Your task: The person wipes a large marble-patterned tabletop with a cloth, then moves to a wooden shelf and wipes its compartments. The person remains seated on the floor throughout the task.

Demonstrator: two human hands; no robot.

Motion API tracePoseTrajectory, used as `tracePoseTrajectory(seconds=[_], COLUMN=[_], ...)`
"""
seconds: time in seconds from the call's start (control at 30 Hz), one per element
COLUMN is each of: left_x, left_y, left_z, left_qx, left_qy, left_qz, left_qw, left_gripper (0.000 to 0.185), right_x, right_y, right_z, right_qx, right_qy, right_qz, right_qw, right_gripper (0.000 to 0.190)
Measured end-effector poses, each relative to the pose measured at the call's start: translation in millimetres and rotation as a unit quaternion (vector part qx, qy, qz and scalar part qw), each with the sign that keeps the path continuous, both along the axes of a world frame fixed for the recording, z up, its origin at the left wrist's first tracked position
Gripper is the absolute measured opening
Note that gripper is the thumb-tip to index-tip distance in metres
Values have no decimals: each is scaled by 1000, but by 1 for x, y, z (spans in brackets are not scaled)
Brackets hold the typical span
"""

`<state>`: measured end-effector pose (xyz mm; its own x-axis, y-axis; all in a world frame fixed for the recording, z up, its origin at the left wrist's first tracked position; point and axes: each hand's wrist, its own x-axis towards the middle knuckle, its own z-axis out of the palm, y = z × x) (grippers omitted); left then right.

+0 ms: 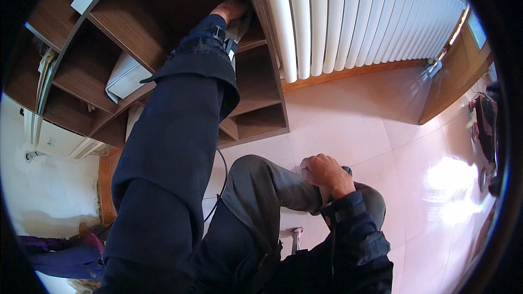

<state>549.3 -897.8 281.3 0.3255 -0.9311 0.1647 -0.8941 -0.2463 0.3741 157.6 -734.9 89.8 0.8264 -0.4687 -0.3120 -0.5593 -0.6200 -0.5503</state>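
My left arm, in a dark sleeve, reaches up into a brown wooden shelf unit (282, 114). At its end my left hand (231, 9) is in the shadow of an upper compartment, beside a greyish item (239, 28) that I cannot make out. The fingers are hidden in the dark, so their grip does not show. Lower right, over my bent legs in grey trousers (261, 179), my right hand (327, 173) has its fingers curled in, with nothing visible in them.
A white box (128, 75) lies in a left compartment of the shelf unit. To the right are a white ribbed radiator (347, 20) and a wooden door (457, 77). A black cable (224, 179) hangs beside my left arm. Purple and blue cloth (67, 259) lies lower left.
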Motion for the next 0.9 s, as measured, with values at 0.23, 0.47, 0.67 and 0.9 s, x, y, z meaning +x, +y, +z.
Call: tracePoseTrajectory(seconds=[0.23, 0.47, 0.67, 0.9], left_x=[8, -36, -91, -106], left_y=[1, 65, 139, 181], left_z=[-6, -18, -38, -66], left_qx=[30, -47, -183, -247], left_qy=[-200, 24, -21, -32], left_qz=[-106, -118, -109, -156], left_qw=[974, 992, 977, 956], left_gripper=[45, 77, 61, 57], right_x=[4, 10, -4, -19], right_y=[2, 6, 12, 5], right_z=[1, 2, 6, 10], right_qx=[8, -13, -39, -66], right_qy=[-9, 38, 48, 28], right_qz=[-9, 21, -7, -13], right_qw=[1000, 999, 998, 997], right_gripper=[25, 27, 25, 24])
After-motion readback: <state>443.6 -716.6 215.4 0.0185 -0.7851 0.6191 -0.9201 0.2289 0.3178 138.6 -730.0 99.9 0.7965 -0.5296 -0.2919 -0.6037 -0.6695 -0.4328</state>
